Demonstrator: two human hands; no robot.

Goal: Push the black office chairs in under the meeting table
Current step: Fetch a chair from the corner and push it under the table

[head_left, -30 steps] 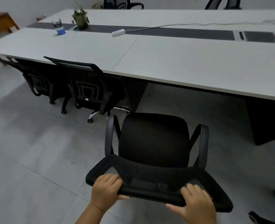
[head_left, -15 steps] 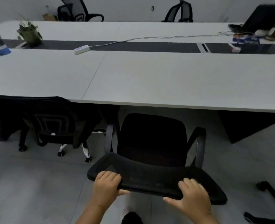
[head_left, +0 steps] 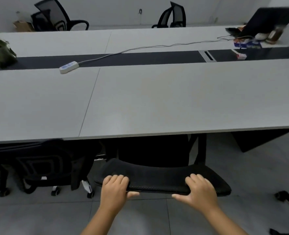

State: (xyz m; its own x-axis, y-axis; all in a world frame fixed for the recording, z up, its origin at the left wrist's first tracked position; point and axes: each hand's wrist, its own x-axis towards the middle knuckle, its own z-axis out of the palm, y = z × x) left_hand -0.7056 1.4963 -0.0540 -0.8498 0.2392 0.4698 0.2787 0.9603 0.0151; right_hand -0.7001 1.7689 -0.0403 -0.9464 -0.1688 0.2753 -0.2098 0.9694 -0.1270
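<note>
Chair [head_left: 157,178] now under grey table [head_left: 157,99] (both hands [head_left: 114,189] gripping backrest).

Office meeting room: long grey meeting table [head_left: 157,99], black mesh office chairs [head_left: 58,16] around it, power strip [head_left: 69,67], laptop [head_left: 272,19].

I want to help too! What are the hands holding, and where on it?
Both hands, left hand and right hand, hold the black chair by the top edge of its backrest.
</note>
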